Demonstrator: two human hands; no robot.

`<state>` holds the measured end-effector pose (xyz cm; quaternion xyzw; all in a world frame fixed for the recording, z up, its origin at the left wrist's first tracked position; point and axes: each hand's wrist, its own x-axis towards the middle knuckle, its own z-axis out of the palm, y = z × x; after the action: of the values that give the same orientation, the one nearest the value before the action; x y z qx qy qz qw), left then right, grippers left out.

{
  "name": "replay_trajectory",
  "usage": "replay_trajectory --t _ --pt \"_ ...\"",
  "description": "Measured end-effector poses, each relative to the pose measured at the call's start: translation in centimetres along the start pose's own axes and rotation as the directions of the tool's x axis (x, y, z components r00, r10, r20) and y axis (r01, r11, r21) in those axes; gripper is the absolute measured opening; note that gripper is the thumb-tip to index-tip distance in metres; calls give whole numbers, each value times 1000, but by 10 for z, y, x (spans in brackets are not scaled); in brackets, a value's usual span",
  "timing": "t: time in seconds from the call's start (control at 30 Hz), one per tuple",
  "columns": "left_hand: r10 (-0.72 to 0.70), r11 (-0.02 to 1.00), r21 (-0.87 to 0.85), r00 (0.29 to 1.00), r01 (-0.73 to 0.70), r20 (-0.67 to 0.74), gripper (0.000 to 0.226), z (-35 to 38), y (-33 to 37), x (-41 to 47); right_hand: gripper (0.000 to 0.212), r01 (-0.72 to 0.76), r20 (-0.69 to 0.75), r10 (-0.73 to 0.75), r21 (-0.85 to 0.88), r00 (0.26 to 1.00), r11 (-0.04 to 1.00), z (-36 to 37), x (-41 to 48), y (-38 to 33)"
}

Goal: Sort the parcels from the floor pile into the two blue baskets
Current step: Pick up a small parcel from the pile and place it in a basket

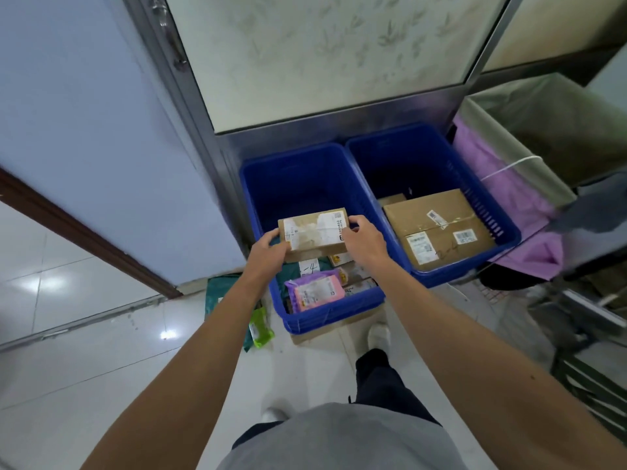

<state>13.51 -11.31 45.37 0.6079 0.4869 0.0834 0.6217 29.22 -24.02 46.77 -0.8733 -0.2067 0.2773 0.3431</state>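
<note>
Nearest you, on the floor tiles left of the baskets, a green packet [261, 329] lies against a dark teal mailer bag [217, 295]. Both look soft and light, so you would do better to scoop them up flat than to pinch a corner. Next comes the left basket [334, 317], with a pink padded parcel [315, 293] lying on other packages at its near end. Just past that, your left hand [268, 252] and right hand [363, 240] hold a small cardboard box [314, 232] by its two short ends, fingers curled round the edges, over the left basket. The box looks stiff and light. The glossy tape across its top may be slippery, so the bare cardboard ends are the place to grip. Farther off to the right, the right basket [470, 274] holds a large carton [437, 228]. That one probably calls for both hands under its bottom edges.
</note>
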Motion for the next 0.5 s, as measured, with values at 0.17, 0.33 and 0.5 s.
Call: replay_trajectory --t 0.17,0.33,0.5 --pt "-69 997 22 998 69 -6 57 64 25 50 40 -17 63 22 -67 998 998 -37 83 28" --pt "-172 985 19 984 173 -47 54 115 38 97 38 -26 193 52 -138 980 990 -54 155 53" --pt "-275 961 -19 954 275 -119 55 138 25 141 53 -3 343 90 -246 935 969 -48 201 61"
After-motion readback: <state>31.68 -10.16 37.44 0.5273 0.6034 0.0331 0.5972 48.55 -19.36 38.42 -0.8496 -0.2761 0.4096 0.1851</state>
